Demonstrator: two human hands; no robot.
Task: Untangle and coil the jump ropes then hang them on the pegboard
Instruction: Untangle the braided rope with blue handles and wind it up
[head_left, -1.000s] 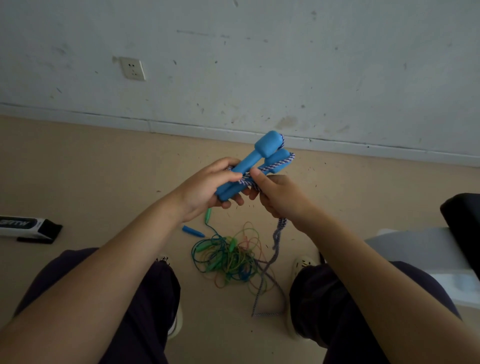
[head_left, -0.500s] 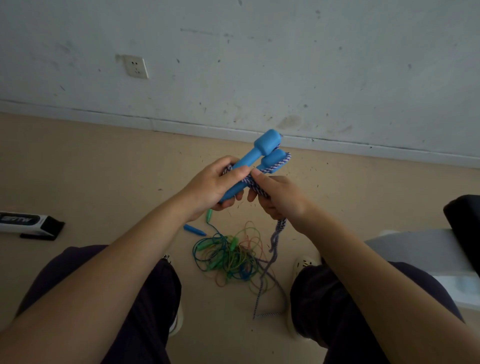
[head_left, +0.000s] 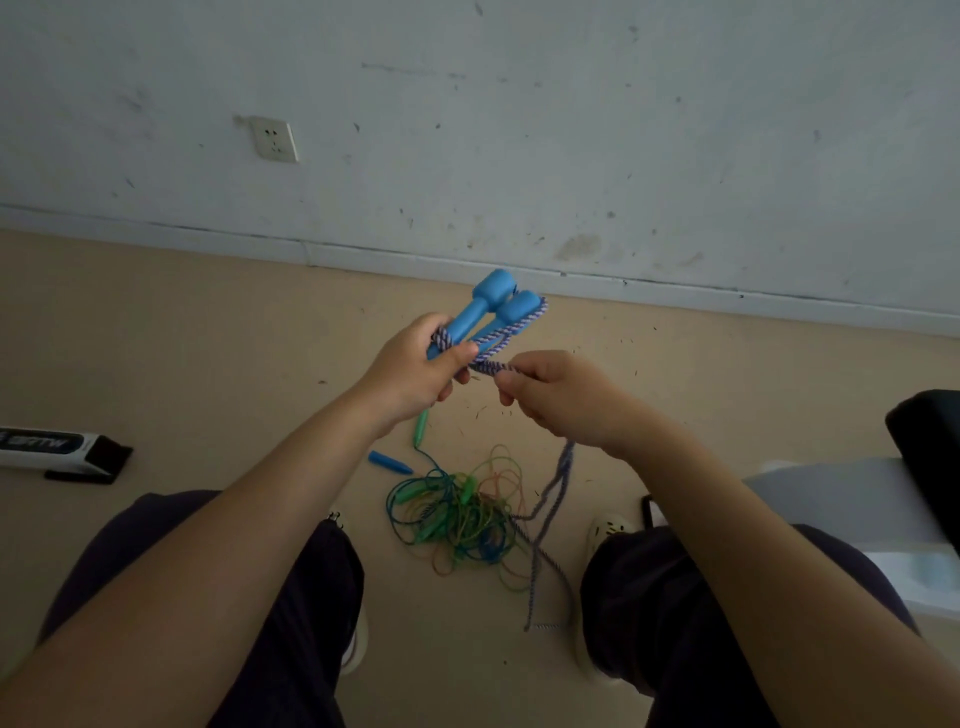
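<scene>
My left hand (head_left: 415, 371) grips two blue jump-rope handles (head_left: 496, 306) held side by side, their knobbed ends pointing up and away. A purple-and-white braided rope (head_left: 493, 340) is wound around the handles. My right hand (head_left: 556, 397) pinches that rope just right of the handles, and the rest of it hangs below my wrist down to the floor (head_left: 550, 499). A tangle of thin green, blue and orange ropes (head_left: 457, 514) lies on the floor between my feet, with a small blue handle (head_left: 387, 461) and a green handle (head_left: 421, 428) beside it.
A white wall with a socket (head_left: 275, 139) stands ahead. A white-and-black box (head_left: 57, 451) lies on the floor at left. A grey seat or bench (head_left: 831, 499) with a black object (head_left: 930, 457) is at right. My knees frame the tangle.
My right hand has moved right and slightly down, away from the handles, drawing the braided rope taut. The left hand and the handles have shifted a little left.
</scene>
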